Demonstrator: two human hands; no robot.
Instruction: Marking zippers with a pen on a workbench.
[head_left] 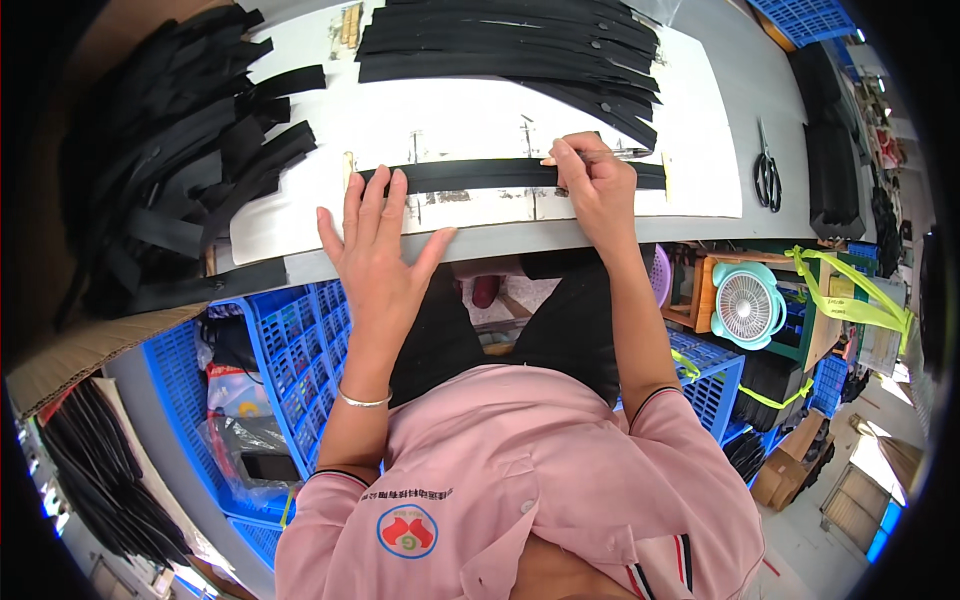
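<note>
A black fabric strip [470,176] lies straight across a white board [700,120] marked with dark lines. My left hand [378,235] rests with its fingers spread, the fingertips on the strip's left end and the thumb near the board's front edge. Toward the strip's right end, my right hand [600,185] grips a slim clear pen [628,153], its tip end pointing left over the strip. Beyond the strip, several more black strips [480,40] are laid side by side, some fanned out at the right.
Loose black strips [150,150] are heaped at the left. Black-handled scissors [766,165] and a black stack [835,180] lie on the right of the table. Below the table are a blue crate [300,350] at left, another blue crate [710,375] and a turquoise fan [748,305] at right.
</note>
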